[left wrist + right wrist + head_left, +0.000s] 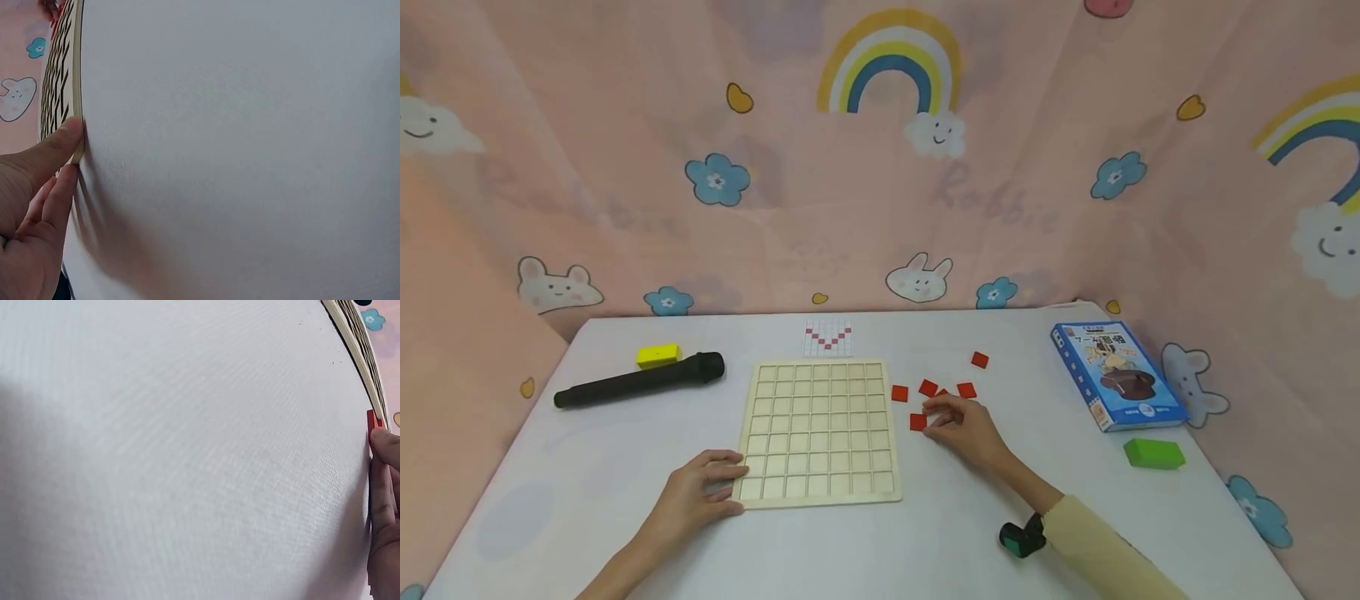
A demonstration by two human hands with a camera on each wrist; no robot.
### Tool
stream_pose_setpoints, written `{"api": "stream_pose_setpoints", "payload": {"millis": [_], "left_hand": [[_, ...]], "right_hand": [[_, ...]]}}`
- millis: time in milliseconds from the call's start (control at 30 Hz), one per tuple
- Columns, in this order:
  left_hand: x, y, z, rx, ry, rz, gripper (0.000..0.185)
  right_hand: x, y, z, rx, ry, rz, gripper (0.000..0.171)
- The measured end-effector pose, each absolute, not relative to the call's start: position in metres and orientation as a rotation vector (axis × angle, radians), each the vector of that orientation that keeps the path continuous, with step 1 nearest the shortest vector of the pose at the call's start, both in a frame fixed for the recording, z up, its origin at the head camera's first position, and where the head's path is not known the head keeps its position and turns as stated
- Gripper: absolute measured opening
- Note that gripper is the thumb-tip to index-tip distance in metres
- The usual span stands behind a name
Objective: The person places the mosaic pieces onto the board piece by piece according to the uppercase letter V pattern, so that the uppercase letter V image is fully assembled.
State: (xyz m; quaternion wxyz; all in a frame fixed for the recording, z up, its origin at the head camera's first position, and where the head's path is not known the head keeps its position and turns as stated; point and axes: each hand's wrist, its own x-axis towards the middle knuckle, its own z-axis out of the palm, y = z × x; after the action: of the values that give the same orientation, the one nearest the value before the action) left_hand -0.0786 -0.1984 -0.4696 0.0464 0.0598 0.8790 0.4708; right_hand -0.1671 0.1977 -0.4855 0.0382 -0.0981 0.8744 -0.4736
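Board: a flat, pale wooden board with a grid of small square holes (818,432) lies in the middle of the white surface (587,467). All its holes look bare.
Left hand: the left hand (700,492) lies flat at the board's near left corner. Its fingers are straight, and the thumb and fingertips (62,140) press on the board's edge.
Right hand: the right hand (966,427) is just right of the board, fingers bent down among the tiles. Its fingertips touch a small red square tile (917,422). I cannot tell if it pinches the tile or only touches it.
Other tiles: 4 more red square tiles (928,387) lie loose on the surface near that hand, and 1 (979,359) sits a bit farther back.
Picture card: a small white card with a red V pattern (828,337) lies just behind the board.
Left side: a long black tube-shaped torch (640,380) and a yellow block (658,355) behind it.
Right side: a blue box with pictures (1116,375), and a green block (1153,453) in front of it.
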Motion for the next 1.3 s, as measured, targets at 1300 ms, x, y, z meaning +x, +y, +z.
{"api": "stream_pose_setpoints", "payload": {"millis": [1300], "left_hand": [[-0.079, -0.199, -0.468, 0.226, 2.688, 1.434, 0.046]], "right_hand": [[-0.144, 0.183, -0.469, 0.024, 2.722, -1.534, 0.031]]}}
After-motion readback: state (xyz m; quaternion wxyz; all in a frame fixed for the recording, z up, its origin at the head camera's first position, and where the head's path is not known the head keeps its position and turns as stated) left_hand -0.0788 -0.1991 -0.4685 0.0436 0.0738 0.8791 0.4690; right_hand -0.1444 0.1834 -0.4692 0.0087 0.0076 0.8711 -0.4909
